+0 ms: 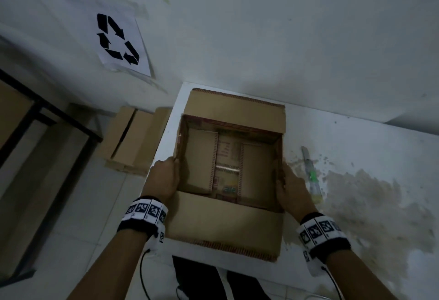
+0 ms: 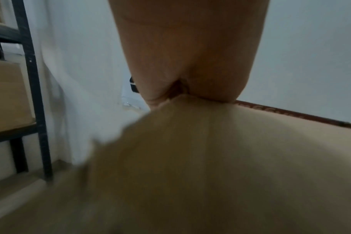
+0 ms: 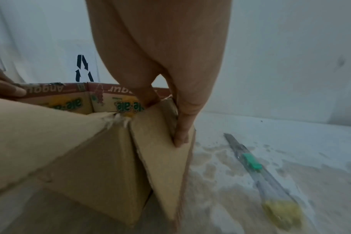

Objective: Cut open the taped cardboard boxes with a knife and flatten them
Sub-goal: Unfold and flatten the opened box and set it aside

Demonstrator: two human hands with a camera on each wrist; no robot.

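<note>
Head view shows the cardboard box (image 1: 228, 169) open-topped on the white table (image 1: 356, 157), its long axis running near to far, between both hands: left hand (image 1: 164, 178) grasping the left wall's rim, right hand (image 1: 293, 189) pinching the right wall. Knife (image 1: 311, 173) lies just right of the box, nearest the right hand, blade pointing far.

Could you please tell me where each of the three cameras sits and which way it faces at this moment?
Head: on the head, facing down at the open cardboard box on the table; both forearms, left hand and right hand show.
Left wrist: along the left hand toward the wall; fingers on a blurred flap.
Right wrist: along the right hand gripping the box's side; the knife lies beside.
Head and right wrist share the knife and recycling sign.
</note>
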